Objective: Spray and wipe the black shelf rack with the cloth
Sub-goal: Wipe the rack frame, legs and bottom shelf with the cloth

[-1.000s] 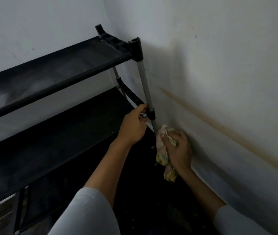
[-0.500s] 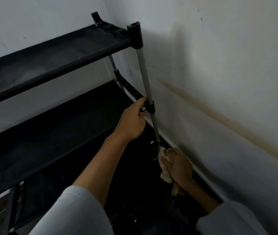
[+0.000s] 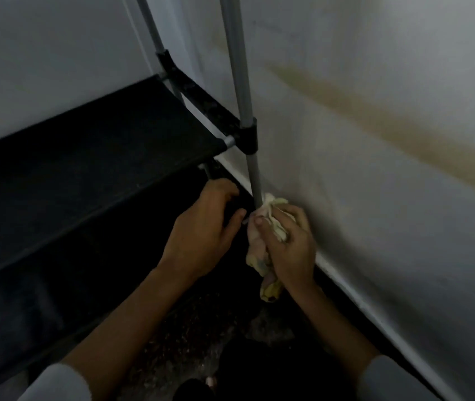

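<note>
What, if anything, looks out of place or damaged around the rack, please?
A long brownish stain runs diagonally across the right-hand wall, and specks of debris litter the floor below the rack. The rack itself looks intact.

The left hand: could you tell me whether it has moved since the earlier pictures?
Yes. The left hand has gone down from the black pole connector to the rail below it.

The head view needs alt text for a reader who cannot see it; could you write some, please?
A right hand grips a yellowish cloth around the shelf rack's metal post, near a stained wall. The left hand reaches under the black shelf.
</note>
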Action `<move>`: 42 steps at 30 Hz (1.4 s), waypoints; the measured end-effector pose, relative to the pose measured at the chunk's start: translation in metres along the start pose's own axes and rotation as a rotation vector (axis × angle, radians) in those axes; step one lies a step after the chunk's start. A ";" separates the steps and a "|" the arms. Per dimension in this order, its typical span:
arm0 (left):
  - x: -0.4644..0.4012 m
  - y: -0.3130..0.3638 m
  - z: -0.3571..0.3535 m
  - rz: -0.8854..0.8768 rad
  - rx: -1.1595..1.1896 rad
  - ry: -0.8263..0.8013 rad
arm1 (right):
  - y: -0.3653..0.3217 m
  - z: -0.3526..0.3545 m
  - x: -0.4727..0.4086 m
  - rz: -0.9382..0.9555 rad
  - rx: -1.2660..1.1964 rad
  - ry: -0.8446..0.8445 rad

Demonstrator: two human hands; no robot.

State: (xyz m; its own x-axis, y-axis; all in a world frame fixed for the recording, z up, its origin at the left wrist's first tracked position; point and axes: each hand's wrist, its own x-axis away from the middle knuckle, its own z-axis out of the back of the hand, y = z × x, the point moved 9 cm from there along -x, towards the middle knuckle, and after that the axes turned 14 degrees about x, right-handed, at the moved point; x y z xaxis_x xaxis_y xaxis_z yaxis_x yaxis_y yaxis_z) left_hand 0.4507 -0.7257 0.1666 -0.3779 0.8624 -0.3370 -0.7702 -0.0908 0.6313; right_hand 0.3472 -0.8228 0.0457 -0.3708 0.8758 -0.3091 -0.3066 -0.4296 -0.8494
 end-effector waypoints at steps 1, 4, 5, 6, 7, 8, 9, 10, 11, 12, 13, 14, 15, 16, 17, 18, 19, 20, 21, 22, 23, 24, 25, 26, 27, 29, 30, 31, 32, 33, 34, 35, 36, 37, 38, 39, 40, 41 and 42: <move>-0.002 -0.017 -0.005 0.153 0.156 -0.007 | 0.001 -0.008 -0.002 -0.002 -0.025 -0.019; -0.019 -0.039 -0.030 0.293 0.440 -0.130 | 0.007 -0.018 -0.007 0.039 -0.094 -0.016; -0.024 -0.040 -0.040 0.287 0.464 -0.199 | 0.009 -0.021 -0.010 0.051 -0.111 -0.027; -0.027 -0.042 -0.048 0.288 0.472 -0.255 | 0.010 -0.023 -0.011 0.062 -0.122 -0.036; -0.029 -0.044 -0.056 0.291 0.473 -0.290 | 0.012 -0.023 -0.012 0.072 -0.134 -0.039; -0.031 -0.048 -0.061 0.293 0.469 -0.301 | 0.013 -0.024 -0.012 0.083 -0.149 -0.041; -0.032 -0.052 -0.064 0.290 0.459 -0.293 | 0.014 -0.025 -0.012 0.093 -0.164 -0.042; -0.032 -0.056 -0.065 0.288 0.452 -0.278 | 0.017 -0.027 -0.011 0.103 -0.171 -0.034; -0.032 -0.059 -0.066 0.288 0.452 -0.265 | 0.020 -0.029 -0.010 0.100 -0.170 -0.026; -0.031 -0.062 -0.067 0.290 0.455 -0.253 | 0.028 -0.034 -0.007 0.080 -0.158 -0.027; -0.029 -0.065 -0.068 0.292 0.454 -0.241 | 0.039 -0.041 -0.001 0.044 -0.130 -0.042; -0.027 -0.066 -0.069 0.291 0.451 -0.227 | 0.054 -0.051 0.007 -0.013 -0.090 -0.076; -0.025 -0.068 -0.070 0.289 0.450 -0.209 | 0.072 -0.061 0.018 -0.084 -0.040 -0.122; -0.024 -0.069 -0.070 0.281 0.449 -0.191 | 0.093 -0.072 0.032 -0.172 0.003 -0.171; -0.023 -0.070 -0.070 0.270 0.444 -0.182 | 0.111 -0.079 0.046 -0.250 0.017 -0.199; -0.023 -0.071 -0.070 0.261 0.440 -0.180 | 0.123 -0.081 0.058 -0.312 0.000 -0.209; -0.023 -0.072 -0.070 0.256 0.444 -0.181 | 0.128 -0.081 0.065 -0.343 -0.027 -0.204; -0.023 -0.073 -0.070 0.255 0.454 -0.180 | 0.129 -0.079 0.070 -0.354 -0.051 -0.182; -0.023 -0.073 -0.071 0.254 0.464 -0.175 | 0.124 -0.073 0.070 -0.342 -0.071 -0.139; -0.023 -0.074 -0.071 0.252 0.475 -0.168 | 0.113 -0.064 0.067 -0.313 -0.093 -0.071; -0.023 -0.075 -0.071 0.249 0.482 -0.163 | 0.099 -0.052 0.061 -0.275 -0.116 0.009; -0.023 -0.076 -0.071 0.245 0.490 -0.159 | 0.082 -0.040 0.053 -0.234 -0.142 0.091; -0.023 -0.077 -0.071 0.244 0.494 -0.156 | 0.064 -0.031 0.043 -0.193 -0.173 0.149; -0.023 -0.077 -0.071 0.244 0.492 -0.158 | 0.044 -0.023 0.032 -0.150 -0.193 0.179; -0.023 -0.075 -0.071 0.236 0.478 -0.159 | 0.029 -0.019 0.023 -0.108 -0.201 0.182; -0.022 -0.071 -0.069 0.224 0.457 -0.158 | 0.014 -0.021 0.010 -0.078 -0.196 0.153; -0.022 -0.068 -0.068 0.227 0.451 -0.154 | 0.015 -0.022 0.006 -0.098 -0.204 0.138; -0.022 -0.066 -0.067 0.229 0.440 -0.151 | 0.018 -0.024 0.005 -0.121 -0.207 0.130; -0.022 -0.064 -0.067 0.230 0.434 -0.148 | 0.022 -0.025 0.005 -0.134 -0.201 0.127; -0.022 -0.064 -0.067 0.229 0.427 -0.145 | 0.025 -0.027 0.006 -0.144 -0.201 0.123; -0.021 -0.064 -0.067 0.227 0.423 -0.145 | 0.026 -0.028 0.006 -0.153 -0.213 0.121; -0.021 -0.065 -0.067 0.227 0.421 -0.145 | 0.028 -0.030 0.007 -0.164 -0.230 0.125; -0.020 -0.065 -0.068 0.230 0.425 -0.141 | 0.028 -0.030 0.008 -0.176 -0.246 0.140; -0.020 -0.066 -0.067 0.234 0.427 -0.135 | 0.029 -0.031 0.009 -0.193 -0.265 0.146; -0.020 -0.066 -0.067 0.237 0.429 -0.129 | 0.036 -0.035 0.011 -0.226 -0.274 0.130; -0.020 -0.067 -0.068 0.240 0.434 -0.125 | 0.049 -0.042 0.014 -0.278 -0.270 0.094; -0.019 -0.069 -0.068 0.246 0.438 -0.124 | 0.066 -0.049 0.019 -0.341 -0.245 0.043; -0.019 -0.070 -0.068 0.251 0.438 -0.120 | 0.084 -0.058 0.027 -0.412 -0.213 -0.025; -0.019 -0.070 -0.067 0.253 0.435 -0.115 | 0.101 -0.065 0.039 -0.475 -0.168 -0.091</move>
State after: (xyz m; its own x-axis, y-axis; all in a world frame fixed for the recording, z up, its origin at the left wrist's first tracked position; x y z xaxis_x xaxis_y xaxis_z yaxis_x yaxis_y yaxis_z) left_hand 0.4773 -0.7690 0.0818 -0.4468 0.8917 -0.0721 -0.3678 -0.1097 0.9234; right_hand 0.3589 -0.8180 -0.0802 -0.3019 0.9399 0.1597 -0.3170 0.0590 -0.9466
